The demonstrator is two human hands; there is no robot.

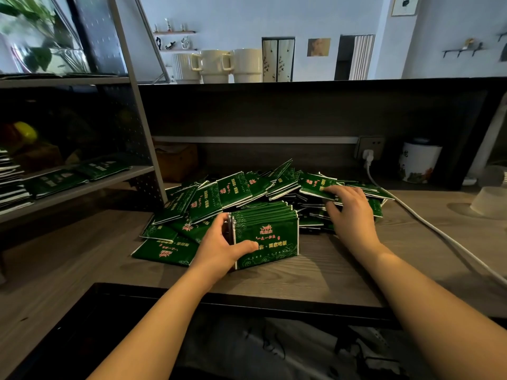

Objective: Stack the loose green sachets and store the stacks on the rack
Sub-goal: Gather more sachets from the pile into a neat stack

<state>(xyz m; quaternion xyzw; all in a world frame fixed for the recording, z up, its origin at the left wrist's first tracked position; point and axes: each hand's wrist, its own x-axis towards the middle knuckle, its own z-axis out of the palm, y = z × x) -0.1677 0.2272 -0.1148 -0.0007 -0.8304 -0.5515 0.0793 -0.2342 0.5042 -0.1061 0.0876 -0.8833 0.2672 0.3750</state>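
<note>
Rack (82, 185) cut off left; sachet print illegible.

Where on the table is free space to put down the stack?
Bare wood lies left of the loose sachets, below the rack, and between right hand and white cable. The middle is crowded.
</note>
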